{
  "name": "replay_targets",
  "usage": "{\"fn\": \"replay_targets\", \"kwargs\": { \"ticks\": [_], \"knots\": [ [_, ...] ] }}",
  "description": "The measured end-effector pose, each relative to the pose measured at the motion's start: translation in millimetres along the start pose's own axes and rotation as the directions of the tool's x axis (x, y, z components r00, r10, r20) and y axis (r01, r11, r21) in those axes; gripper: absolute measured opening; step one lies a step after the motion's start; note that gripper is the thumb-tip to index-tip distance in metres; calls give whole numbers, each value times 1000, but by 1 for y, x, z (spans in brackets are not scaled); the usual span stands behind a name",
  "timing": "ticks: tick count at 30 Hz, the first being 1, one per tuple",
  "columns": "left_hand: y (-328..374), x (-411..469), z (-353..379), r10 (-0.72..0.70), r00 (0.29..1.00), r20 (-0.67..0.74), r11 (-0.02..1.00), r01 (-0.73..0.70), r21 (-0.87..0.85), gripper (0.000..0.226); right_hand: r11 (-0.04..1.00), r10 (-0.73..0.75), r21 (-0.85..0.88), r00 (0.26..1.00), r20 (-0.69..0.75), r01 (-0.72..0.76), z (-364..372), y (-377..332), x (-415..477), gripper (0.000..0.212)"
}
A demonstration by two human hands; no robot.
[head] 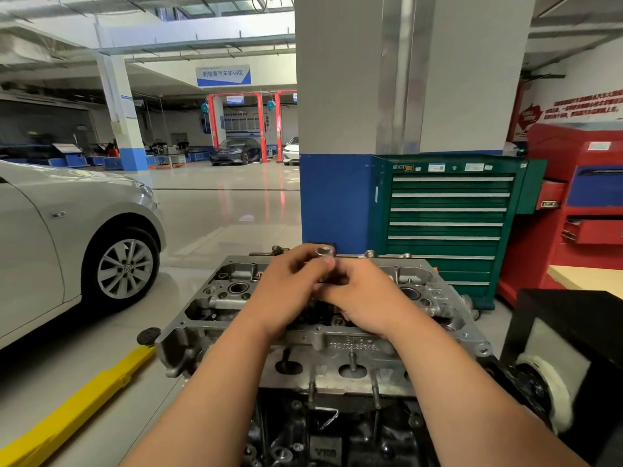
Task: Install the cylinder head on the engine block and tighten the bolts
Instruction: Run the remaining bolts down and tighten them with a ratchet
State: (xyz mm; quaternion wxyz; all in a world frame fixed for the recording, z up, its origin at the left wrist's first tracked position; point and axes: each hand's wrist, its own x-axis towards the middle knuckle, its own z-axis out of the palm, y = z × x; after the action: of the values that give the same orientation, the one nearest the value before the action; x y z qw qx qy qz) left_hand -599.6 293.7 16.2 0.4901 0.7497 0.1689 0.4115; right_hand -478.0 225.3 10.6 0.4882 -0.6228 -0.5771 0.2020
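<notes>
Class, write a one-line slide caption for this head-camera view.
Left hand and right hand hold an upright metal piece over the cylinder head seated on the engine block, beside a silver car.

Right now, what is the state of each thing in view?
Head: seated on the block.
Tool: upright, held above the head.
Left hand: pinches the tool's top.
Right hand: curled round the tool lower down.
Green cabinet: drawers shut.
Red cabinet: two drawers pulled out.

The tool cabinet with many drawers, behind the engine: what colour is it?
The tool cabinet is dark green with silver drawer handles, seen in the head view.
</notes>
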Motion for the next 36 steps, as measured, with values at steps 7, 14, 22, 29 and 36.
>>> {"fn": "replay_targets", "kwargs": {
  "ticks": [7, 14, 22, 29, 36],
  "knots": [
    [-4, 0, -5, 64, 998, -15, 996, -62, 68, 21, 998, 13, -55, 1000, -18, -14, 1, -1, -3, 20],
    [-7, 2, -3, 30, 999, 15, 999, -30, -17, 32, 999, -8, -44, 999, -49, 6, 1, 1, 0, 11],
    [-7, 1, -5, 41, 999, 9, 999, -41, 32, 20, 998, 35, -51, 999, 39, -33, -1, 2, -1, 4],
    [-5, 1, -3, 38, 998, -44, 998, -35, 60, 20, 999, -19, -40, 1000, -8, 19, 3, -2, 0, 14],
    [-3, 2, -2, -39, 999, -4, 999, 39, -29, 18, 998, 44, -30, 995, -93, -47, 0, 5, 2, 21]
  ]
}}
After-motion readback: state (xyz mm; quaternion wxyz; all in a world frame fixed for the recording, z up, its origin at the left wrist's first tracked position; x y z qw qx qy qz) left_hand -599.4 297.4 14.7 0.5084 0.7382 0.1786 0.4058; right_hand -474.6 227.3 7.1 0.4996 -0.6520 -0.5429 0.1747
